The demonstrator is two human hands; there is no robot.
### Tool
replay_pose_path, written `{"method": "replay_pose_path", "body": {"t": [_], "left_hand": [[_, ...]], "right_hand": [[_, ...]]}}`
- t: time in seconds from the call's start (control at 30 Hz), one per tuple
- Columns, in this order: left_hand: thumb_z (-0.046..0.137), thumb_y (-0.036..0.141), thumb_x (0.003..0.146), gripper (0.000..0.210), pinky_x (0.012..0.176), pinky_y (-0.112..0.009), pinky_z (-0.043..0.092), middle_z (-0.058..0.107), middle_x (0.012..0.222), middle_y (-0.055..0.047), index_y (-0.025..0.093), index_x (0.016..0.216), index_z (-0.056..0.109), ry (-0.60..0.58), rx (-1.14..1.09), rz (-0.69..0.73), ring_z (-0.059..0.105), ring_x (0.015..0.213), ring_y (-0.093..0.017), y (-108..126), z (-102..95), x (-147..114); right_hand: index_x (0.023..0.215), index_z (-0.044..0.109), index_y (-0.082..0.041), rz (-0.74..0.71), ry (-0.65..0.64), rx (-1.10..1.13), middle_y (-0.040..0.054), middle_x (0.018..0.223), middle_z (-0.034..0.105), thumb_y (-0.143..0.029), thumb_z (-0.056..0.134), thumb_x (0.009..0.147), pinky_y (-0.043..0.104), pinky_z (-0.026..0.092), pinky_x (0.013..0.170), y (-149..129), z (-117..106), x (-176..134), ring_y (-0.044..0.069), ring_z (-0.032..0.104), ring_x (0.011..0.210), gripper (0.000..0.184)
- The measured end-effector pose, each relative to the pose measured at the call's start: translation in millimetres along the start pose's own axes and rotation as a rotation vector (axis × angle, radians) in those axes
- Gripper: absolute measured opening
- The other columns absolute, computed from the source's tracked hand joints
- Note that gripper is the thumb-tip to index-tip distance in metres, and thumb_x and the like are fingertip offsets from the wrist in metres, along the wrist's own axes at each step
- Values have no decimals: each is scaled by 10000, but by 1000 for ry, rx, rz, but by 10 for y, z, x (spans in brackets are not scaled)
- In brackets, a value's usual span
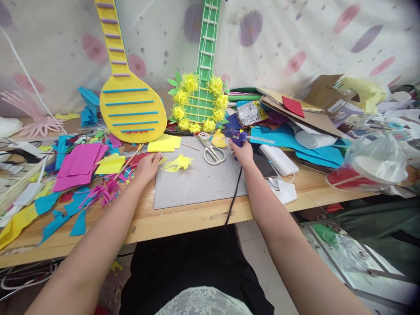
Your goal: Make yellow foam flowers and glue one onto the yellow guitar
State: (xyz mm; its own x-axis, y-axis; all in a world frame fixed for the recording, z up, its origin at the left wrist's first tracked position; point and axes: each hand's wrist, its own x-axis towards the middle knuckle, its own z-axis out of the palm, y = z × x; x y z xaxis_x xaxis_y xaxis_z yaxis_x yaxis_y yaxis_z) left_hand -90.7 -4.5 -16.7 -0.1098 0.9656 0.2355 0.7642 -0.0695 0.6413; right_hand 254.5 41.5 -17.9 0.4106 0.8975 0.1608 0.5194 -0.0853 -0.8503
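Observation:
My left hand (149,167) is closed at the left edge of the grey cutting mat (200,183), its fingertips pinching a small yellow paper piece (163,160). Beside it on the mat lies a yellow paper flower (180,162) with loose petals. My right hand (242,153) is wrapped round a dark blue glue gun (239,137); a clear glue stick (260,139) juts from its back toward the right. Between my hands rest scissors (214,154) with pale handles. A stack of yellow paper (164,143) sits just beyond my left hand.
A yellow paper instrument (133,109) and a green one (205,94) ringed with yellow flowers lean on the back curtain. Coloured scraps (78,164) crowd the left. At right are cardboard (295,109), a white power bank (278,159) and a red-and-white bucket (361,173). A black cord (234,197) crosses the table edge.

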Motion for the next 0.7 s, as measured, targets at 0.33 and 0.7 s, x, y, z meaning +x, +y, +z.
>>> {"method": "replay_pose_path", "body": {"t": [0.33, 0.7], "left_hand": [[654, 354, 643, 193, 644, -267, 433, 646, 680, -20, 175, 714, 667, 157, -421, -60, 552, 621, -137, -77, 69, 42], [757, 337, 501, 265, 479, -196, 360, 595, 571, 9, 155, 635, 619, 189, -923, -323, 450, 472, -59, 99, 10, -17]], "right_hand": [[806, 552, -183, -86, -170, 469, -4, 670, 599, -517, 653, 651, 209, 373, 446, -369, -25, -156, 67, 470, 483, 381], [801, 610, -155, -234, -736, 39, -8, 565, 569, -561, 620, 724, 215, 342, 416, -1259, 296, -722, 61, 424, 422, 413]]}}
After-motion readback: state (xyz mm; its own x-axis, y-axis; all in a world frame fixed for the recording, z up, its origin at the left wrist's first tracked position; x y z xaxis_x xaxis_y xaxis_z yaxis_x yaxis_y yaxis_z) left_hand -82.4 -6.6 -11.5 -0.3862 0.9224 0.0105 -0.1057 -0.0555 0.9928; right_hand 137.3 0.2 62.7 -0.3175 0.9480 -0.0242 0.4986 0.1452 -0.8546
